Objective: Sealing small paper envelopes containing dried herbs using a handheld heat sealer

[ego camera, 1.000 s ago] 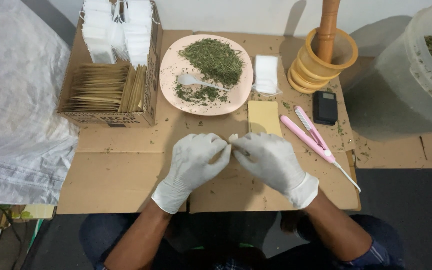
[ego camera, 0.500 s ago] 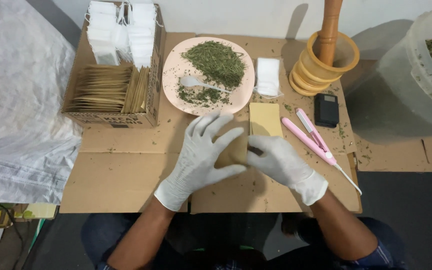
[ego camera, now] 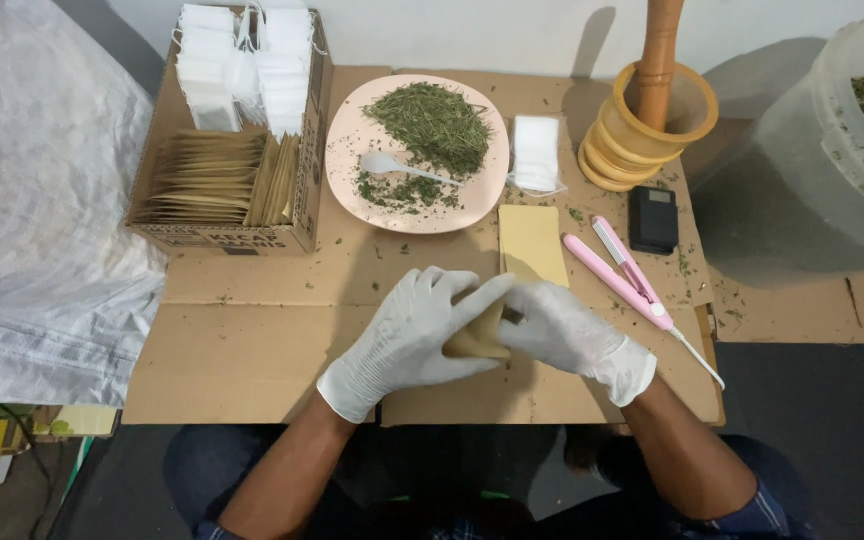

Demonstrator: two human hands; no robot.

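Both hands on a brown packet

Grip: left hand and right hand, white-gloved, clamped together on a small brown paper packet, near centre of the cardboard-covered bench. Far: pink plate of dried herb, yellow envelope just beyond the hands, pink sealer right.

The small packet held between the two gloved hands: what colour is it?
Tan, kraft-paper brown. The packet shows in the head view, between left hand and right hand.

Smooth white rubber gloves covering the left hand and right hand, matt brown paper packet sitting between them, rough cardboard table top lying underneath, shiny pink plastic sealer, smooth wooden mortar.
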